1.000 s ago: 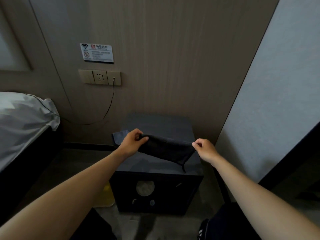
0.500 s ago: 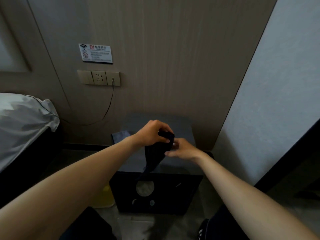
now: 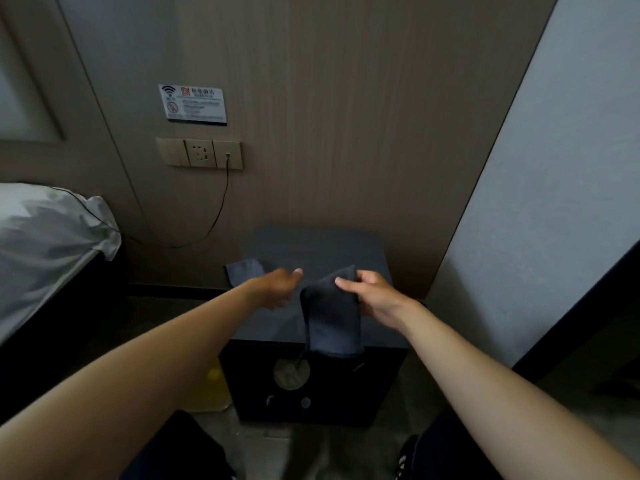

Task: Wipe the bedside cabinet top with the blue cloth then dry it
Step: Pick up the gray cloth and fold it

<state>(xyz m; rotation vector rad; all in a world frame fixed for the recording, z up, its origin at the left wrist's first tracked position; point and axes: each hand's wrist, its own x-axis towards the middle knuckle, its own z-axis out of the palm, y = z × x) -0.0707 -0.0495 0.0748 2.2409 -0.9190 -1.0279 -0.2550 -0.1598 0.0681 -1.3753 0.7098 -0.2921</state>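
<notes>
Right hand [image 3: 375, 299] is pinching the top fold of a dark cloth [image 3: 332, 320], thumb and fingers curled round it, so the cloth hangs down folded in front of the bedside cabinet [image 3: 318, 247], with its lower edge dangling past the cabinet's front lip. Left hand [image 3: 277, 287] is just beside the cloth, a bit blurry, fingers reaching out fairly straight and not gripping anything as far as I can see. Both hands hover over the front part of the cabinet top. A second cloth, the blue-grey one [image 3: 244, 270], lies flat on the far left corner of the cabinet top, partly sticking out over the left edge, apart from both hands. The cabinet's front panel has a round cutout [image 3: 291, 374] with something pale showing through it, too dim to tell what's inside. Something yellow [image 3: 209, 389] sits on the floor just left of the cabinet, can't make out what it is. Bed with white bedding [image 3: 45, 237] on the left, wall socket [image 3: 200, 153] with a black cable [image 3: 221, 202] plugged in, and a wifi sign [image 3: 193, 103] above it.
</notes>
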